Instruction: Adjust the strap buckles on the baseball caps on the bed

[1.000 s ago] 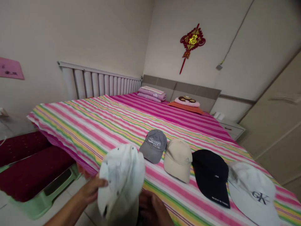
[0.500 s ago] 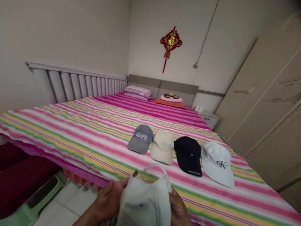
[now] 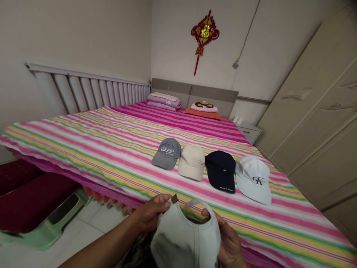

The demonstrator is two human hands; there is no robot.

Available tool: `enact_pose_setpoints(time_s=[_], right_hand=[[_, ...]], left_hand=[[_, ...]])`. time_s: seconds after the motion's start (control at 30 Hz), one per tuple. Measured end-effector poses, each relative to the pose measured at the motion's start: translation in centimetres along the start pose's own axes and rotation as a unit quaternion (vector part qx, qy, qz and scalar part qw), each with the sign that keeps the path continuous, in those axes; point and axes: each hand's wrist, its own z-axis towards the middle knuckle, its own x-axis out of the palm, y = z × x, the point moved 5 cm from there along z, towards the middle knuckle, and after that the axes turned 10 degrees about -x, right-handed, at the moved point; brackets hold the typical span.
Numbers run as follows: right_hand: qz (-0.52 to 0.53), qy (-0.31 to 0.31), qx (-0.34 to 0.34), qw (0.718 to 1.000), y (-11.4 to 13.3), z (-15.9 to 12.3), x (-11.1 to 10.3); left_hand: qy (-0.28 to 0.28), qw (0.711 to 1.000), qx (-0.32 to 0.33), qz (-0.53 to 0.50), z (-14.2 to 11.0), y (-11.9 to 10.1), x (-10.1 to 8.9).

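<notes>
Between my hands, at the bottom middle, is a pale whitish cap (image 3: 185, 238), its back opening and strap turned up and away from me. My left hand (image 3: 153, 214) pinches the cap's edge by a small brown tab. My right hand (image 3: 228, 240) grips the other side, with a finger showing inside the opening by the strap. Beyond, a row of caps lies on the striped bedspread (image 3: 92, 149): a grey cap (image 3: 167, 153), a beige cap (image 3: 192, 162), a black cap (image 3: 221, 171) and a white cap with CK letters (image 3: 253, 179).
Folded lilac bedding (image 3: 164, 101) and a pillow with a brown pattern (image 3: 204, 107) lie near the headboard (image 3: 206, 95). Dark red stools with green legs (image 3: 47, 238) stand at the lower left. A wardrobe (image 3: 312, 111) and nightstand (image 3: 247, 132) are on the right.
The held cap has moved up and slightly right, with more of both hands in view. My left fingers now close on its edge by the tab. The row of caps appears higher in view.
</notes>
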Motion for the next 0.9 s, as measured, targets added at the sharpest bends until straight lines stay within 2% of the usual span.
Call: enact_pose_setpoints(time_s=[0.23,0.3,0.47,0.57,0.7,0.9], right_hand=[[-0.036,0.023,0.030,0.999,0.7,-1.0,-0.9],[-0.049,0.032,0.019,0.998,0.8,-1.0,-0.3],[-0.044,0.096,-0.004,0.994,1.8,-0.9,2.9],[-0.040,0.111,-0.006,0.993,2.4,-0.8,4.1],[-0.031,0.105,0.008,0.994,2.2,-0.6,3.9],[-0.001,0.144,-0.052,0.988,2.5,0.1,3.9]], left_hand=[[-0.004,0.998,-0.024,0.055,0.8,-0.2,0.7],[-0.010,0.998,-0.021,0.063,0.8,-0.4,0.8],[-0.034,0.994,-0.028,0.099,0.9,-0.9,1.4],[-0.049,0.992,-0.029,0.115,1.0,-1.1,1.5],[-0.058,0.990,-0.029,0.125,1.0,-1.3,1.6],[-0.068,0.988,-0.022,0.138,1.2,-1.6,1.7]])
